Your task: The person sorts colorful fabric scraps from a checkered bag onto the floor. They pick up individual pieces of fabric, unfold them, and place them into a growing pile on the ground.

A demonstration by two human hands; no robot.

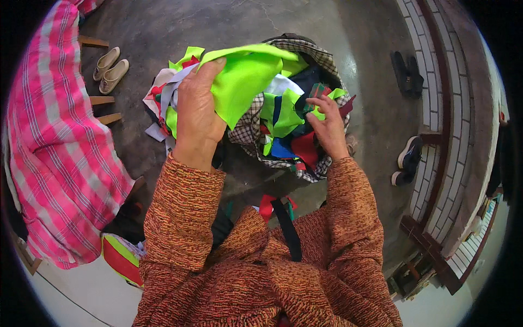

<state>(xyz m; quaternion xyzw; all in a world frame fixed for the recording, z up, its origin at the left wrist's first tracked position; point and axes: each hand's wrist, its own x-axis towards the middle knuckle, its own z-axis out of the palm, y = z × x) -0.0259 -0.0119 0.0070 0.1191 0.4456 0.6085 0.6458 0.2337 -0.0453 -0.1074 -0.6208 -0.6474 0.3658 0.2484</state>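
from my end: left hand pinches neon cloth, raised; right hand half-curled at scraps, i can't tell if gripping. one piece up, plenty left in bag.

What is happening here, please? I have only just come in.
A person's left hand holds up a bright yellow-green cloth. The right hand is at the coloured scraps; whether it grips one is hard to tell. The scraps lie heaped with checked fabric on the floor.

Left grip holding lime-green cloth, right grip at coloured scraps, checked fabric around them
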